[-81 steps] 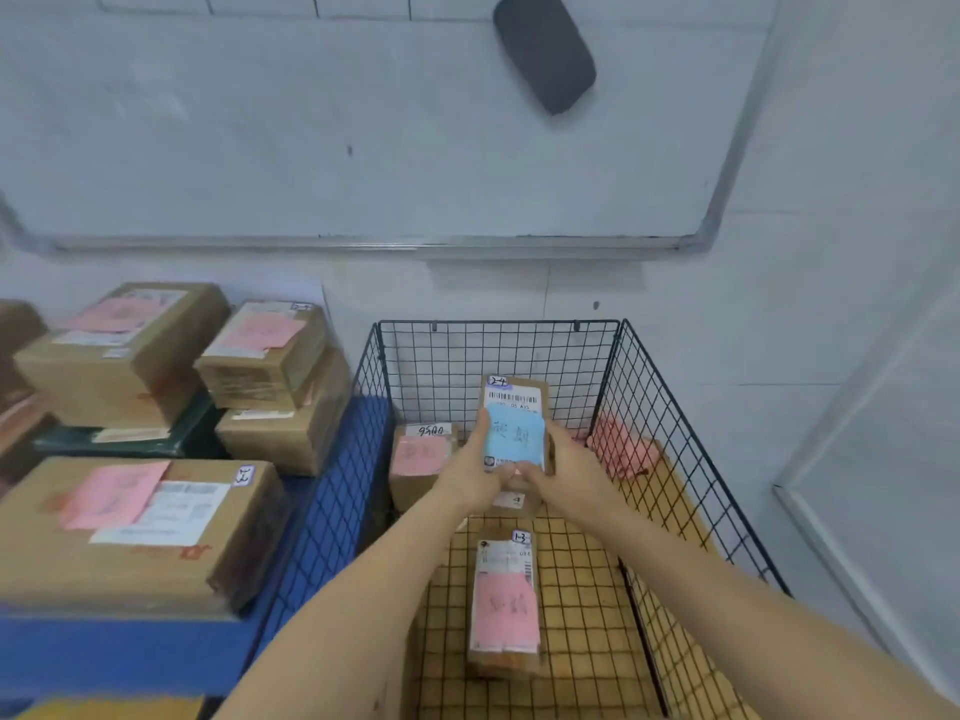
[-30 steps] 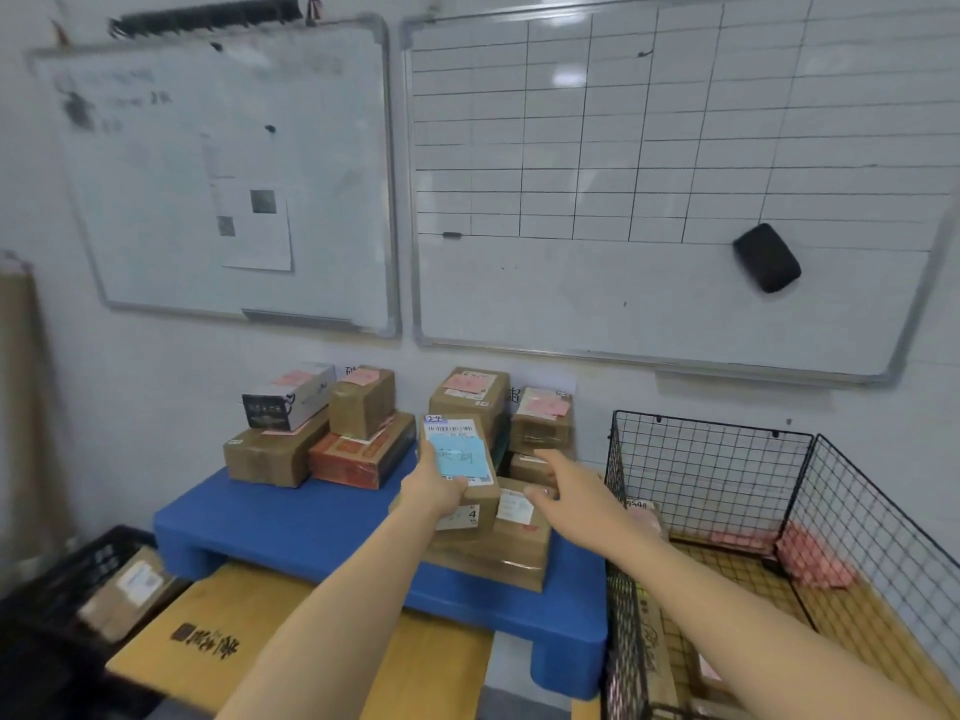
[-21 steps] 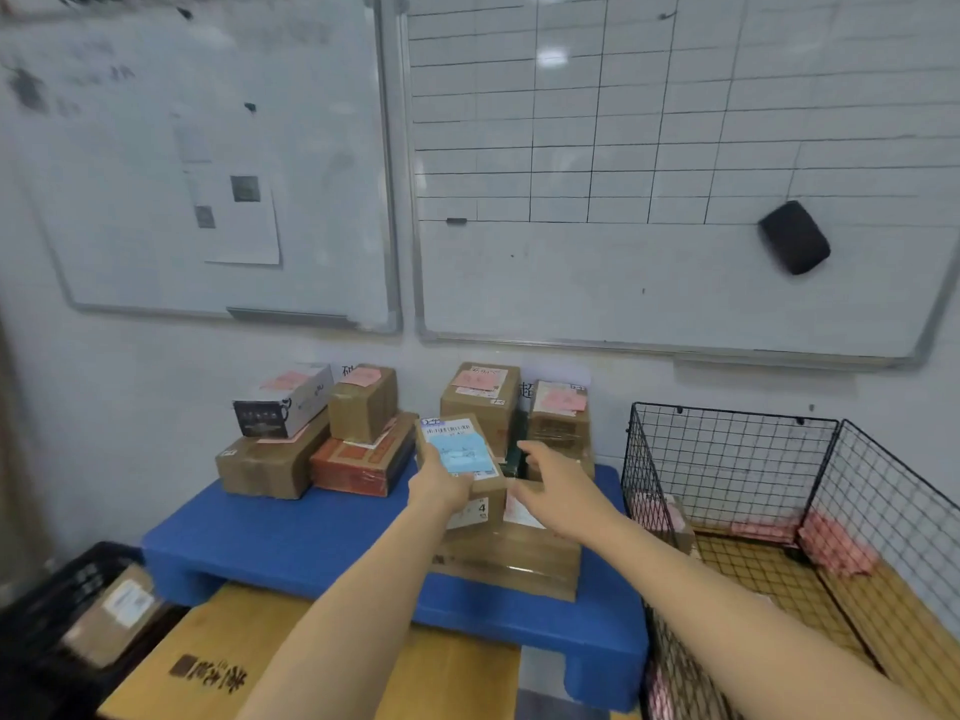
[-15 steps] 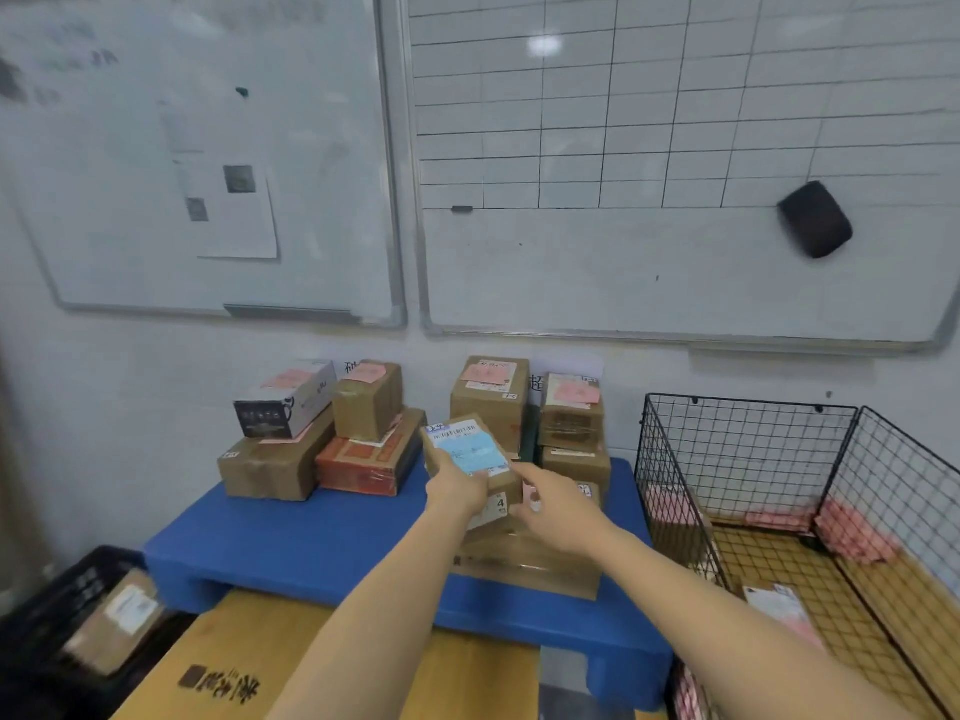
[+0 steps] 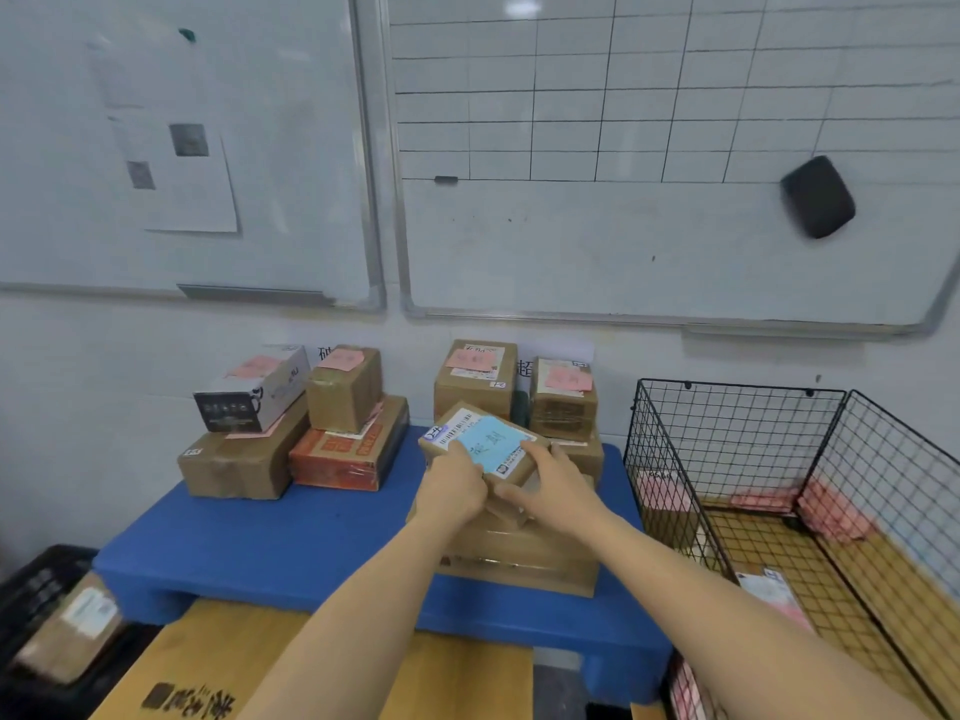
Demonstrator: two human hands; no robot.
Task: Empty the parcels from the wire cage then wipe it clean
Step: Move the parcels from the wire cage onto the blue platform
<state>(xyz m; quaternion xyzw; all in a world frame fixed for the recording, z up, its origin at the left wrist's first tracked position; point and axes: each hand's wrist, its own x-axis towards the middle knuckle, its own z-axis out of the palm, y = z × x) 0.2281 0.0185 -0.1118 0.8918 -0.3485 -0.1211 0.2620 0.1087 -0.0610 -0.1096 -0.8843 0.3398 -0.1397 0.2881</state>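
Observation:
I hold a small brown parcel with a blue note [image 5: 480,443] over the large box [image 5: 524,558] on the blue platform [image 5: 291,543]. My left hand [image 5: 452,488] grips its near left edge. My right hand [image 5: 553,483] touches its right side with spread fingers. The black wire cage [image 5: 727,449] stands to the right. Inside it lie a flat parcel with a pink label [image 5: 774,597], a box by the left wall [image 5: 662,491] and pink padded bags [image 5: 826,511] at the back.
More parcels are stacked on the platform: a pile at the left [image 5: 291,423] and two tall boxes [image 5: 514,387] behind my hands. A black crate with a parcel [image 5: 57,621] sits at the lower left. Whiteboards [image 5: 623,148] cover the wall.
The parcel with the blue note came out of the cage and went left to the platform. It has tilted flatter and sunk toward the large box, with my right hand closing on its side.

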